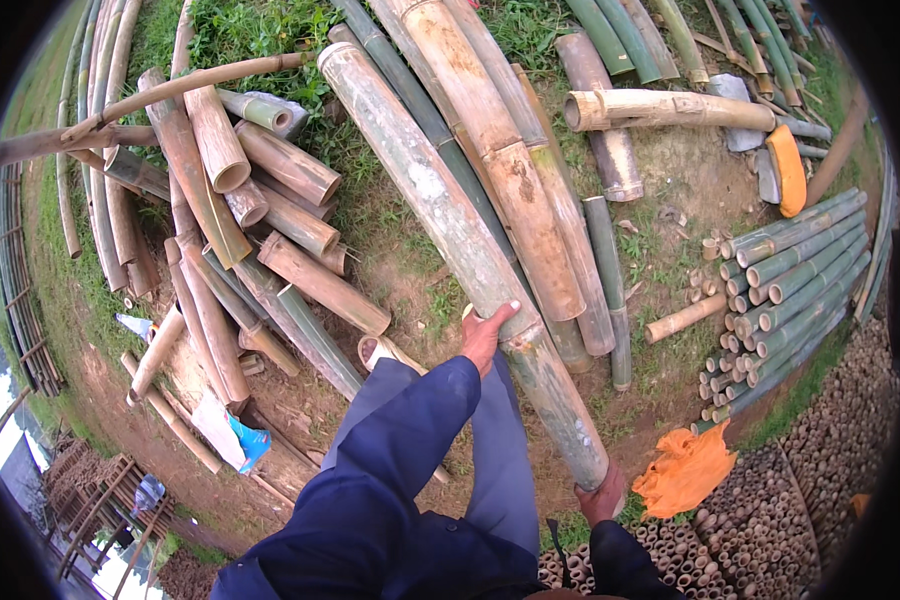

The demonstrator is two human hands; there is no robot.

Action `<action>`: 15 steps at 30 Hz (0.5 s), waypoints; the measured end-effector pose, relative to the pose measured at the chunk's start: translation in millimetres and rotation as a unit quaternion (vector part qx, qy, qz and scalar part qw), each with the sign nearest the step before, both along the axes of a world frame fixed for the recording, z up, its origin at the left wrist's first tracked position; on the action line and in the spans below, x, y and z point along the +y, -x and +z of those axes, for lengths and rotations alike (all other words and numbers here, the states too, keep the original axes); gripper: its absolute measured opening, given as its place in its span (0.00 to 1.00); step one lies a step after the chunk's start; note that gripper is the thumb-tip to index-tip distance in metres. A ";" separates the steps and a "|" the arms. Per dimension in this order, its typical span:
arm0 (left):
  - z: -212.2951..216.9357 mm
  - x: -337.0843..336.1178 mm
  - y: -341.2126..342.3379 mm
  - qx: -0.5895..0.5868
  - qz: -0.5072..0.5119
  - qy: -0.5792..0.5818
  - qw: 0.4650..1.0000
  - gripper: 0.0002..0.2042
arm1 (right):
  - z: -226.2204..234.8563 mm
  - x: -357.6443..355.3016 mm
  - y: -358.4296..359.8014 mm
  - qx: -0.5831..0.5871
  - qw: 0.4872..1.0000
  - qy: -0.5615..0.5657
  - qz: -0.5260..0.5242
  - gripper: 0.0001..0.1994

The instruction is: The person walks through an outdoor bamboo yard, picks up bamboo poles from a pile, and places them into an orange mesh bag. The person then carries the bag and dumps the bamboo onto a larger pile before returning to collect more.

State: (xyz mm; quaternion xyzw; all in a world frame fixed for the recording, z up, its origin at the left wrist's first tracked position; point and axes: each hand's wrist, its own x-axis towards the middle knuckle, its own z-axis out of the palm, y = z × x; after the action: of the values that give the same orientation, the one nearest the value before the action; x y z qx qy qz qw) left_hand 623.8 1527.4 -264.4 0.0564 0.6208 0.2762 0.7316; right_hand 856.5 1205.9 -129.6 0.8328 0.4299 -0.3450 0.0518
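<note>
A thick, pale grey-green bamboo pole [425, 190] slants across the middle, its cut far end at the upper left and its near end beside my legs. My left hand [484, 336] is wrapped round its side just above a node, thumb lying on top. Lower down, my right hand [602, 494] clasps the near end of the same pole; its fingers are partly hidden beneath. Just right of this pole lie brown bamboo poles [535, 230] and a dark green bamboo pole [455, 155].
Short bamboo lengths [300, 280] lie heaped at left. Green cut bamboo [800, 290] is stacked at right, above rows of upright cut pieces [770, 510]. An orange sheet [682, 470] lies near my right hand. Another bamboo length [670, 108] rests crosswise farther off, beside an orange object [788, 175].
</note>
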 end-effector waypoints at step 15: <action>-43.1 37.5 189.6 0.284 -0.092 -0.066 0.952 0.50 | -176.0 250.9 137.9 -0.048 0.991 -0.123 -0.028 0.44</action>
State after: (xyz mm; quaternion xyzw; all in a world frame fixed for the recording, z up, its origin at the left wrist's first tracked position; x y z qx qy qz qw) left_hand 434.2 1564.9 -307.5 0.2373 0.7755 0.2210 0.5417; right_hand 718.5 1456.8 -305.7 0.8600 0.4429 -0.2504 -0.0405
